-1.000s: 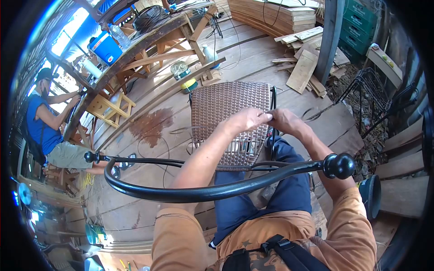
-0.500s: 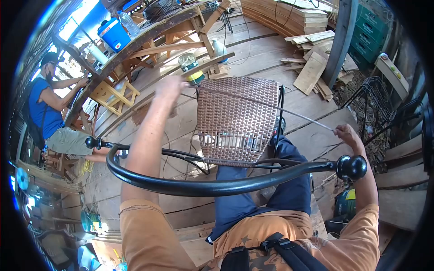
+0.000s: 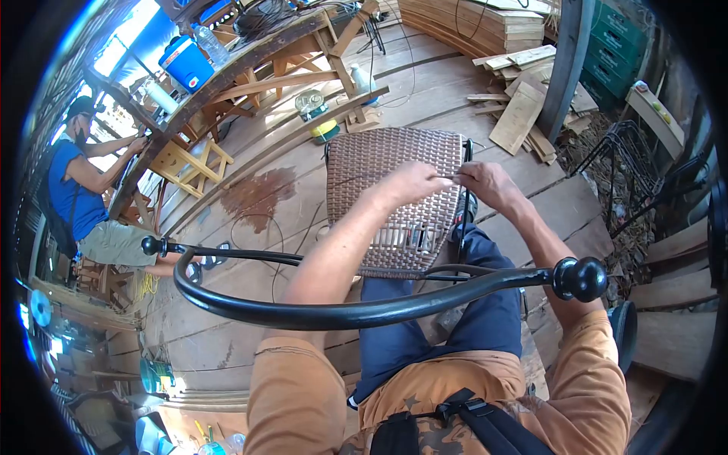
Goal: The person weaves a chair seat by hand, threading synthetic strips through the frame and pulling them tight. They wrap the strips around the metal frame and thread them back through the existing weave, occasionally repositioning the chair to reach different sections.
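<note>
A brown woven panel [image 3: 364, 159] of flat strands stands in front of me on a black metal chair frame [image 3: 364, 312]. The frame's curved rail with ball ends crosses close below the camera. At the panel's right edge my left hand [image 3: 413, 183] and my right hand [image 3: 489, 184] meet with fingertips almost touching. Both are closed in a pinch on a thin brown weaving strand [image 3: 362, 178], which runs across the panel toward its left edge. Little of the strand shows between the fingers. Lower on the panel, an open lattice of strands has gaps.
At left, a person in a blue top [image 3: 80, 186] works at a long wooden bench [image 3: 250, 57] bearing a blue cooler [image 3: 186, 64]. Stacked boards [image 3: 470, 29] and loose wood pieces [image 3: 519, 117] lie ahead. A grey post [image 3: 569, 64] and green crates [image 3: 614, 45] stand right.
My left hand has swept from the panel's far left across to its right edge. My right hand has come inward and up to meet it; the strand is no longer stretched wide between them.
</note>
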`<state>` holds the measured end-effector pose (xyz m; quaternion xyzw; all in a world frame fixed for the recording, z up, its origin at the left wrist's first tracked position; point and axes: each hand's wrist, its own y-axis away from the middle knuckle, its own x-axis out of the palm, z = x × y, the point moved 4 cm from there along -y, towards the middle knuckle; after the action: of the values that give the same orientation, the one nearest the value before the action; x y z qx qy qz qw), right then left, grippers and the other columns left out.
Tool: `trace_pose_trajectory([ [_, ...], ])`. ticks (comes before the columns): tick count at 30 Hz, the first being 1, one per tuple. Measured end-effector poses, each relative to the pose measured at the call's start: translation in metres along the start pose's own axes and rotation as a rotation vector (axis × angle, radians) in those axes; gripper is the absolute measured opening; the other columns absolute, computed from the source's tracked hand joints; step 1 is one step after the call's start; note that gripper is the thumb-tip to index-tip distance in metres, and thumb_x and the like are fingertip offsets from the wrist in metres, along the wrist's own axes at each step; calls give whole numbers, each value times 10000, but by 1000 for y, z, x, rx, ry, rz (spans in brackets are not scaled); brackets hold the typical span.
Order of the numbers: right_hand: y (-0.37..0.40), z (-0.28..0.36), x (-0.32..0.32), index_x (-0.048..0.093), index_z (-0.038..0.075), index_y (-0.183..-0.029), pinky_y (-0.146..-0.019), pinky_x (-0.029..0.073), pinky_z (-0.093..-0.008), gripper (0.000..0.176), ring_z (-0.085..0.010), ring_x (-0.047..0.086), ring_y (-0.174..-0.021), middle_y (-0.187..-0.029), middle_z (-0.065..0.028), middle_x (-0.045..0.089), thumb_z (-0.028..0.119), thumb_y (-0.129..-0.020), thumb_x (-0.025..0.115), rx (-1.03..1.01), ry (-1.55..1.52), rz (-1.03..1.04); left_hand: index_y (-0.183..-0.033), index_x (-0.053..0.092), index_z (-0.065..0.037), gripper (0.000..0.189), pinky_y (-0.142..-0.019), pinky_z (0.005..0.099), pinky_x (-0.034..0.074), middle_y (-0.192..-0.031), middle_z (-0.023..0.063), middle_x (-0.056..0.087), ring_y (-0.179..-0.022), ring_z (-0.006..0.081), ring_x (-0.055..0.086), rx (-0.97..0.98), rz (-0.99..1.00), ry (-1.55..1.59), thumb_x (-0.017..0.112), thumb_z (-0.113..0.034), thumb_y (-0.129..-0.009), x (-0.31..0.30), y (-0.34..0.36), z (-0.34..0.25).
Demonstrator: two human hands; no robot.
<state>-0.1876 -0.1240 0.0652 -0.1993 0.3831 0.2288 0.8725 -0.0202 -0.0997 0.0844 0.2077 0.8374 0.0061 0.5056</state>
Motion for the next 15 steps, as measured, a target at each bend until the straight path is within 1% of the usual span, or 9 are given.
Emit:
trace_pose_trajectory([
  [2, 10, -37, -5, 623, 12, -905, -614, 461, -380, 193, -290, 587, -649, -741, -192, 601, 190, -843, 583, 25, 140, 76, -875, 687, -40, 377, -703, 397, 502, -836, 156, 673, -793, 294, 638, -104, -156, -225, 547, -389, -855, -29, 15, 52],
  [4, 30, -103, -14, 634, -6, -860, -601, 463, -360, 199, -247, 596, -644, -705, -159, 608, 183, -818, 589, 351, 91, 150, -864, 698, -62, 328, -698, 398, 505, -869, 143, 675, -827, 284, 643, -382, -217, -602, 567, -361, -842, -64, 47, 111],
  [6, 44, -136, -12, 641, -17, -805, -638, 469, -391, 237, -297, 606, -680, -691, -185, 601, 214, -805, 588, 340, 67, 136, -935, 695, -93, 301, -719, 403, 505, -910, 125, 678, -872, 284, 644, -671, -178, -563, 574, -351, -838, -88, 81, 116],
  [8, 29, -104, 13, 647, -12, -837, -689, 470, -404, 240, -322, 612, -727, -747, -209, 613, 218, -803, 588, 186, 95, 236, -1071, 636, -36, 387, -813, 405, 496, -1051, 142, 649, -981, 301, 619, -483, -49, -523, 582, -336, -832, -66, 60, 96],
  [10, 9, -31, 31, 625, 10, -845, -690, 465, -430, 218, -368, 593, -751, -771, -211, 606, 224, -823, 585, 6, 44, 219, -1229, 514, -1, 546, -999, 388, 384, -1247, 212, 520, -1156, 315, 506, 46, -240, -275, 580, -373, -835, -22, 35, 61],
  [11, -1, -4, 38, 617, 19, -839, -689, 468, -428, 215, -363, 604, -770, -790, -215, 606, 230, -831, 577, -145, 73, 202, -1255, 483, 12, 578, -1035, 380, 342, -1293, 215, 478, -1191, 319, 473, 135, -155, -158, 571, -383, -842, -8, 31, 29],
  [12, -7, 18, 40, 619, 22, -853, -689, 469, -429, 219, -361, 607, -778, -802, -213, 608, 234, -841, 564, -89, 84, 239, -1235, 514, -27, 535, -977, 397, 397, -1195, 197, 562, -1122, 319, 530, 89, -110, -116, 567, -391, -846, -1, 32, 13],
  [14, -14, 26, 33, 626, 28, -886, -693, 474, -425, 202, -359, 610, -779, -808, -211, 612, 208, -843, 546, -102, 32, 219, -1142, 591, -73, 438, -901, 422, 446, -1027, 171, 645, -1014, 316, 594, -32, 49, -73, 565, -401, -852, -12, 36, 27],
  [15, -16, 10, 28, 630, 31, -906, -698, 479, -419, 204, -359, 611, -787, -817, -209, 617, 204, -847, 539, -56, 77, 230, -1069, 624, -84, 387, -850, 429, 466, -952, 160, 659, -947, 313, 614, -116, -29, -201, 565, -399, -853, -25, 42, 53],
])
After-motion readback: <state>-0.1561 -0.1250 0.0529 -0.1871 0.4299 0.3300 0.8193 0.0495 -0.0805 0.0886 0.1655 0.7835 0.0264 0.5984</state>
